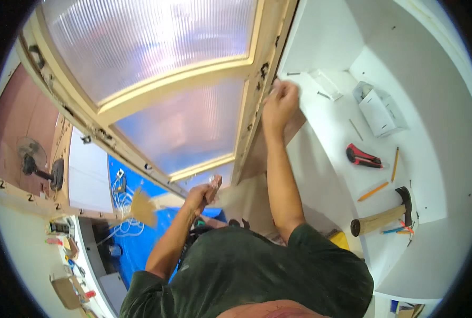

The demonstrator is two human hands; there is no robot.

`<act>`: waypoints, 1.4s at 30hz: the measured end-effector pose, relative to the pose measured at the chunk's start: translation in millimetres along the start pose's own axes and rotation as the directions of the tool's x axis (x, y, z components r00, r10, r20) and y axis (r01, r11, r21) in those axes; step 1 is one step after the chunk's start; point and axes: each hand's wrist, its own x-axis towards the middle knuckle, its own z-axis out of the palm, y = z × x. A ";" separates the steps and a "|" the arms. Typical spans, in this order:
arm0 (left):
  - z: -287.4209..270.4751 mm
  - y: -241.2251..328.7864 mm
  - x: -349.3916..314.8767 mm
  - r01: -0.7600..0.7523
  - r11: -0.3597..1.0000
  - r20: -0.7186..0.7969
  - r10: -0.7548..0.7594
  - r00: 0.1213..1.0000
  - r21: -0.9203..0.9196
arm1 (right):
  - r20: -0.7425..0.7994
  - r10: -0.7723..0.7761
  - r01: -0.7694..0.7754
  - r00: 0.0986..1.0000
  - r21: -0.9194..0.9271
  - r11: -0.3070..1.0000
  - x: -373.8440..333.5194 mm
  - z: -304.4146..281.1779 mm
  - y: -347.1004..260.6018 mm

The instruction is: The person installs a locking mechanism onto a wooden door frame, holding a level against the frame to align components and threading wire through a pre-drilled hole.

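Observation:
A light wooden frame (177, 80) with ribbed translucent panels (156, 37) stands upright in front of me, leaning across the view. My right hand (282, 100) is raised beside the frame's right edge, its fingers pinched together; what they hold, if anything, is too small to make out. Lower down, my left hand (203, 195) is closed near the frame's bottom rail, its fingers curled around something I cannot make out. Dark patches and marks run along the frame's edges.
On the white shelf at right lie a red and black utility knife (364, 157), pencils (373, 191), a hammer (380, 218), a clear container (380, 112) and loose screws. At left are a fan (40, 165), a blue floor covering (140, 241), white cable (126, 212) and a cluttered shelf.

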 end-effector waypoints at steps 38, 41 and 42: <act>92.9 263.6 -108.8 -0.838 0.307 0.545 0.649 0.531 0.452 | 0.900 -0.214 0.102 0.379 0.189 0.977 -58.3 -59.7 -117.4; 79.9 265.1 -100.5 -0.801 0.430 0.610 0.522 0.596 0.416 | 0.912 -0.208 0.133 0.355 0.171 0.976 -67.9 -65.0 -105.0; 77.3 261.9 -104.5 -0.782 0.444 0.612 0.490 0.621 0.438 | 0.915 -0.193 0.127 0.354 0.158 0.979 -75.8 -66.3 -104.0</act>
